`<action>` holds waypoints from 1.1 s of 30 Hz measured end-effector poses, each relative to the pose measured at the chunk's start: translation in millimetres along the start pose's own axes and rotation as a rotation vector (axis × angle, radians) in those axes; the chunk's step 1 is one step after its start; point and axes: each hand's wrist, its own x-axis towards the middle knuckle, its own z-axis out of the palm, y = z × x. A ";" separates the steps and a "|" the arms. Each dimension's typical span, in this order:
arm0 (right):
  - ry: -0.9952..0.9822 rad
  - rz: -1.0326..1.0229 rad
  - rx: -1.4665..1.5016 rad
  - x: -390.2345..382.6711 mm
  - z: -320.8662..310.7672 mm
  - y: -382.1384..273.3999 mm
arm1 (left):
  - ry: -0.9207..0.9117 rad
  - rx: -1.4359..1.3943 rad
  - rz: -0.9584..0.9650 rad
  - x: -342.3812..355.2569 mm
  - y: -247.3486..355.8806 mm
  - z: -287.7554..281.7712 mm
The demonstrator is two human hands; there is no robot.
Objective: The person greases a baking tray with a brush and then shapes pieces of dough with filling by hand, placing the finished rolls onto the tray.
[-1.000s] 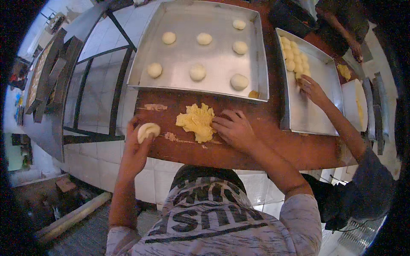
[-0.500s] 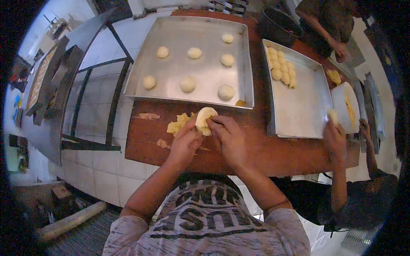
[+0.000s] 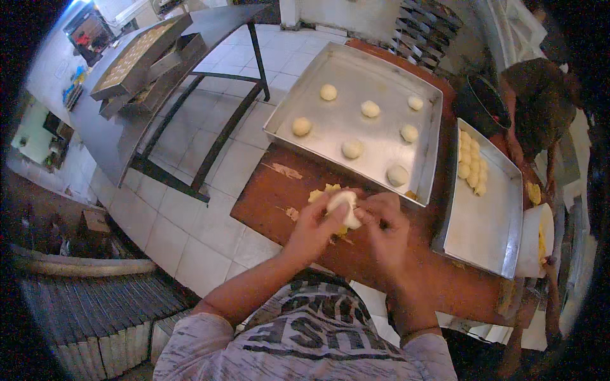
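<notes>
Just above the wooden table, my left hand (image 3: 314,227) cups a piece of pale dough (image 3: 342,202), its fingers wrapped round it. My right hand (image 3: 386,223) pinches the right edge of that dough with thumb and fingertips. Beneath and behind my hands lies a crumbly yellow mass (image 3: 323,192), partly hidden by them. Beyond, a large shallow metal tray (image 3: 324,141) bears several round dough balls (image 3: 352,149), spaced apart.
A second metal tray (image 3: 486,219) on the right holds small dough balls (image 3: 469,159) packed together. Beside it are a white tub (image 3: 532,235) and other people's arms (image 3: 551,298). A black bucket (image 3: 481,105) stands behind. Further left is a metal table (image 3: 121,136) with stacked trays (image 3: 143,57).
The view has swung left, so the table sits further right. The dough, earlier folded open with yellow filling showing, now looks rounder and more closed between my hands.
</notes>
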 end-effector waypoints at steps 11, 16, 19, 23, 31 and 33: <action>0.185 0.203 0.198 -17.1 -37.6 -11.2 | -0.167 0.386 0.046 4.9 14.5 44.8; 0.120 0.114 -0.136 -31.6 -45.2 -8.7 | -0.024 -0.094 -0.414 25.1 10.6 44.7; 0.093 -0.150 -0.396 -36.3 -47.5 -7.6 | -0.054 -0.282 -0.467 25.9 9.2 46.5; 0.115 0.281 0.315 -27.6 -49.0 -1.5 | -0.134 0.320 -0.165 16.2 6.9 58.6; 0.001 -0.231 -0.416 -39.2 -46.6 -20.8 | -0.407 0.568 -0.561 32.6 22.0 17.3; -0.101 -0.158 -0.193 -40.5 -44.7 -24.9 | -0.498 0.420 -0.422 35.5 22.6 13.2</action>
